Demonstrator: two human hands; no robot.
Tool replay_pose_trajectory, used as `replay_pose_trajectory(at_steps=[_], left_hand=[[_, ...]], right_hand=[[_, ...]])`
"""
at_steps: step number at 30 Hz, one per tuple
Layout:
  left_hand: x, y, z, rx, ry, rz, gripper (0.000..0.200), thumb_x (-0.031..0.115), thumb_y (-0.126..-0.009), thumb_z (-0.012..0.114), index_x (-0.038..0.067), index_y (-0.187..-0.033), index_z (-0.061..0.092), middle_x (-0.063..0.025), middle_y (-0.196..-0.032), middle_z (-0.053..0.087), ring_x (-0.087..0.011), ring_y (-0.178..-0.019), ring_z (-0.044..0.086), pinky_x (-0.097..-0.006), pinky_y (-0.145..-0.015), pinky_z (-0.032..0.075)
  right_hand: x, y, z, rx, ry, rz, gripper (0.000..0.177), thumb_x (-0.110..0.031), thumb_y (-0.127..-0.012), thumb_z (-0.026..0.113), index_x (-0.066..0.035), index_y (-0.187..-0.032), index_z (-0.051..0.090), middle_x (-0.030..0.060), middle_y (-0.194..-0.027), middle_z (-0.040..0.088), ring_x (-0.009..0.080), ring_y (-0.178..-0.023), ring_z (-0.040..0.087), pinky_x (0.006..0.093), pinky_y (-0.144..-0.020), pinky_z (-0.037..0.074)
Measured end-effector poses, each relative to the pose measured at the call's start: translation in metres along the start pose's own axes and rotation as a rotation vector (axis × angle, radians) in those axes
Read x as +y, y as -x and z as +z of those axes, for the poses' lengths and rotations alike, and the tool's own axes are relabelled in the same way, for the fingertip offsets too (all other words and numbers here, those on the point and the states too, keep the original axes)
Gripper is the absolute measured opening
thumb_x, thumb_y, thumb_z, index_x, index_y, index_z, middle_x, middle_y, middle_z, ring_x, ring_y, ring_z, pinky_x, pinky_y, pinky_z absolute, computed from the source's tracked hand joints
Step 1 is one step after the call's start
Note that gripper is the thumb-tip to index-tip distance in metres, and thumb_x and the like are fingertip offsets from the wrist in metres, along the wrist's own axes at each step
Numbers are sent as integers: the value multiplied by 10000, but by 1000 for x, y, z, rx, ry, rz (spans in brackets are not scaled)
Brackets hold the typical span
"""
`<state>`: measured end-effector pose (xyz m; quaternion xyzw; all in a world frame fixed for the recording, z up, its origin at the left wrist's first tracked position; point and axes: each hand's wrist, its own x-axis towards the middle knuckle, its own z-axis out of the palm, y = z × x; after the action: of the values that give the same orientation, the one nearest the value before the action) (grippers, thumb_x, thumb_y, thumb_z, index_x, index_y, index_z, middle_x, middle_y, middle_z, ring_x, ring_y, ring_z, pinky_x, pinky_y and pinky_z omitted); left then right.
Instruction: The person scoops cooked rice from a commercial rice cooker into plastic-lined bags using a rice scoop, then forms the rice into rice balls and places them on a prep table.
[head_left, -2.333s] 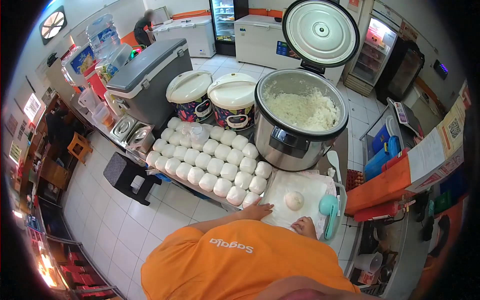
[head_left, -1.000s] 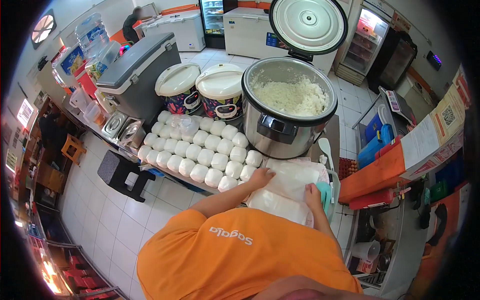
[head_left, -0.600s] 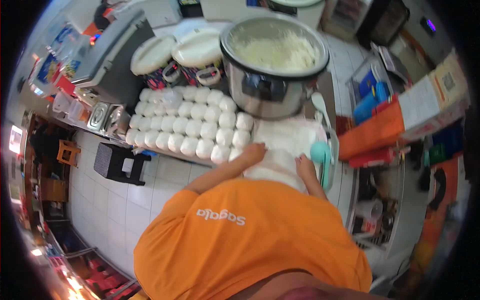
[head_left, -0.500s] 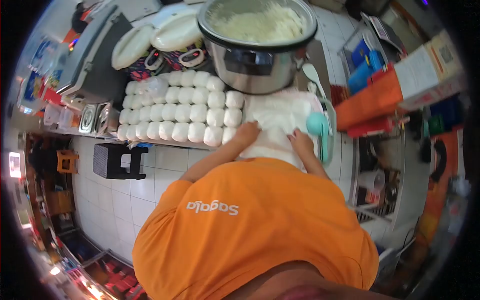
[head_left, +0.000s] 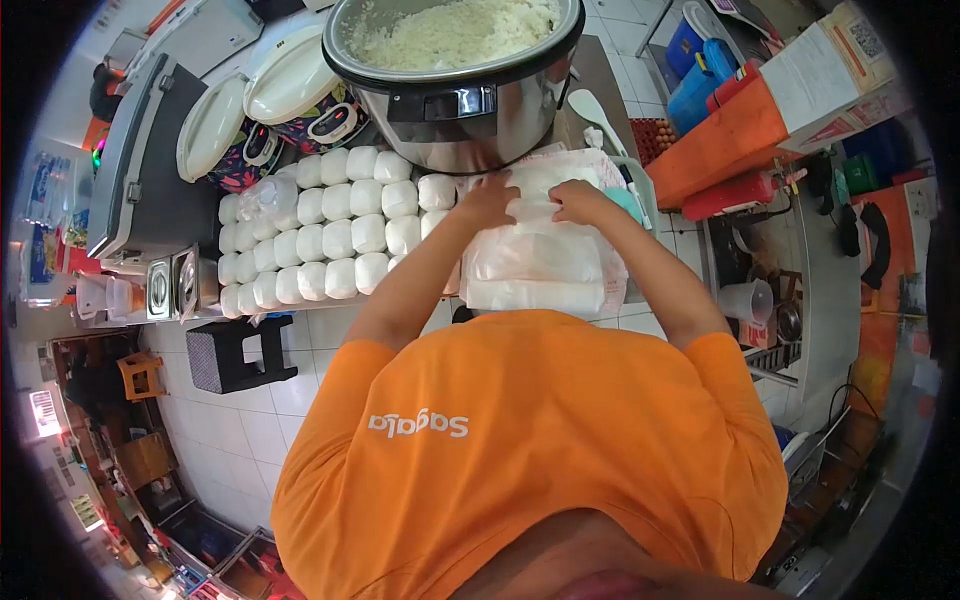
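A stack of thin white wrapping sheets lies on the table before me, its material looking like paper or plastic film. At the far part of the stack, my left hand has its fingers curled on the left side of the top sheet. My right hand pinches that sheet from the right. A low white bulge shows between the hands; its contents are hidden. Left of the stack stand rows of white wrapped bundles. A teal scoop lies to the right, partly covered by the sheet and my right arm.
A large steel pot of cooked rice stands behind the sheets. Two lidded patterned pots and a grey cooler box are at the back left. A white paddle lies right of the pot. A black stool stands on the floor.
Both hands have moved away from my body, toward the rice pot, and the near part of the sheet now lies folded or flattened. The camera view has shifted too.
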<state>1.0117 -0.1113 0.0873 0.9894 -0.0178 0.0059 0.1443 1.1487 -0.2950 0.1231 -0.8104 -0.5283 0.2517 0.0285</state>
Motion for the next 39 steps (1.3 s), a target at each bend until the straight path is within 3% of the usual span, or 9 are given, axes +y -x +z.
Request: replay_pose_trajectory(at_steps=[2,8,15,22,24,28,32,37,39], left_hand=[[-5,1,-27,-113,107,101,391,303,-690,722,147,-1040,644,-96,-1296,463,-333,-1257,357,-494,-994,352],[21,62,-47,-82,354,274,61,99,-735,608,59,-700,578,-75,-773,591,-292,-795,588,-388,-686,479],[42,104,2,-59,400,138,273,39,-735,600,42,-1003,656,-119,-1004,618,-306,-985,563,-365,-865,460],[33,82,10,-44,512,47,234,140,-717,679,24,-915,632,-154,-984,603,-354,-935,573,-389,-852,470],[45,70,-22,-62,536,-264,272,143,-665,736,17,-871,612,-162,-954,597,-366,-906,580,-397,-829,475],[23,51,1,15,299,-3,233,121,-633,738,19,-806,619,-162,-893,606,-346,-858,590,-406,-754,483],[39,71,24,113,491,-221,74,121,-666,648,55,-697,644,-156,-732,630,-325,-747,609,-399,-725,494],[66,103,11,83,786,-375,235,165,-709,706,34,-898,660,-149,-948,609,-307,-858,615,-404,-780,493],[59,98,17,80,821,-358,246,160,-686,727,32,-883,655,-140,-945,591,-299,-858,608,-397,-784,492]], right_hand=[[-2,15,-8,72,-175,-57,311,-204,-662,768,-43,-853,583,128,-868,608,306,-858,585,402,-706,447],[-27,83,14,98,-383,-103,213,-131,-697,699,-24,-819,560,149,-844,589,324,-819,569,397,-705,452],[-33,101,82,335,-470,-209,176,-49,-723,623,-9,-893,604,143,-929,584,304,-886,578,368,-783,473],[-32,81,75,204,-485,20,244,-77,-715,671,-1,-928,578,157,-1057,575,310,-973,567,355,-819,479],[-31,66,67,155,-459,92,274,-87,-695,702,-5,-922,571,157,-1059,570,309,-981,563,361,-813,479],[-16,49,58,485,-49,-19,364,-169,-608,790,-14,-855,572,174,-812,617,327,-742,599,395,-705,485],[-11,46,66,160,-170,46,240,-149,-601,784,-39,-725,611,146,-630,596,284,-629,615,372,-615,510],[-7,62,88,180,-682,156,187,-88,-693,722,37,-752,595,105,-661,632,162,-581,653,300,-509,519],[-9,67,82,68,-1276,420,155,-34,-728,694,55,-762,571,104,-669,638,170,-552,646,285,-486,523]])
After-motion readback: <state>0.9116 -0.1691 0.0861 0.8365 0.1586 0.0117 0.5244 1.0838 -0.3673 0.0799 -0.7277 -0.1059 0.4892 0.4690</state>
